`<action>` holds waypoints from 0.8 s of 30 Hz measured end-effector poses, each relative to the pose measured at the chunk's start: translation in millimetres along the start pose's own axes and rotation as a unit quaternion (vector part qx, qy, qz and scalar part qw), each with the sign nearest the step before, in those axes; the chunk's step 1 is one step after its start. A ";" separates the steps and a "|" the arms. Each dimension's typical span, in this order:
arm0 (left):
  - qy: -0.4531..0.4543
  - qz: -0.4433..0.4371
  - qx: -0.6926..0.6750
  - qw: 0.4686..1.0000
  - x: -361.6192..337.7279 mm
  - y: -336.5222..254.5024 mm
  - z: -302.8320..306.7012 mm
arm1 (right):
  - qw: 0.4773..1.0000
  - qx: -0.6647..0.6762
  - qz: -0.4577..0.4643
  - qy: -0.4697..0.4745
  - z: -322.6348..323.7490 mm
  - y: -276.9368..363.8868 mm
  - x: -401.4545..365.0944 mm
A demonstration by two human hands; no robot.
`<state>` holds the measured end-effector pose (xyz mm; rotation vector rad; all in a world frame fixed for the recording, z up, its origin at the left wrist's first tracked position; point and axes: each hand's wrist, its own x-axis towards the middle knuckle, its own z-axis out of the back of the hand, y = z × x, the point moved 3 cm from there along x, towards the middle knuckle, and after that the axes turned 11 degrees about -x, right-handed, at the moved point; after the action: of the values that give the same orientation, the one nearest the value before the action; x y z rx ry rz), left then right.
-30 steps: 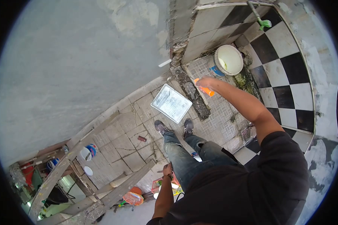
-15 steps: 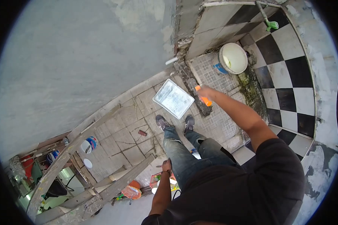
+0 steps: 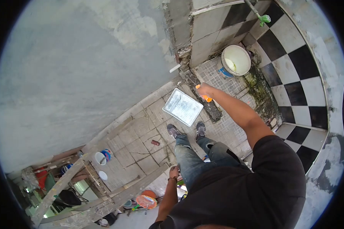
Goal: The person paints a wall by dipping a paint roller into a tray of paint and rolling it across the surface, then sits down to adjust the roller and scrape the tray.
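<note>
My right hand [image 3: 205, 90] is wrapped round an orange handle [image 3: 207, 98], held out over the rough kerb [image 3: 211, 110]. Left of it, a white paint tray [image 3: 183, 107] with whitish residue rests on the tiled floor in front of my shoes. My left hand [image 3: 174, 172] hangs low beside my left thigh, near the coloured items on the floor; its fingers are too small and partly hidden to show whether it holds anything.
A whitish bucket [image 3: 236, 60] stands in the tiled corner under a green tap [image 3: 264, 19]. A small bucket [image 3: 103, 157], a white lid [image 3: 103, 175] and a reddish-brown piece [image 3: 155, 142] lie on the floor. Wooden beams [image 3: 61, 183] cross the lower left.
The view has shifted, so the tray and shoes appear further right and lower. My right hand still grips the orange handle, now a little higher and further left in view.
</note>
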<state>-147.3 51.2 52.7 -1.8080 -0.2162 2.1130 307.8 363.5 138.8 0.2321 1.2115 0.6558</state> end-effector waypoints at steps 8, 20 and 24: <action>0.019 0.062 0.041 0.997 -8.2 -21.5 10.6 | 0.996 -0.047 0.073 0.004 42.9 -0.4 -74.1; -0.001 -0.117 0.191 0.975 -7.2 -54.6 -23.4 | 0.999 0.044 -0.009 -0.001 9.9 24.9 -25.4; -0.007 -0.218 0.272 0.937 -42.4 -74.9 -23.8 | 0.996 0.080 0.021 0.029 8.7 11.2 -38.3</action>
<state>-106.5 102.8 113.0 -1.2792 -0.0229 1.6588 304.5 351.7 177.8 0.3757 1.3184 0.6065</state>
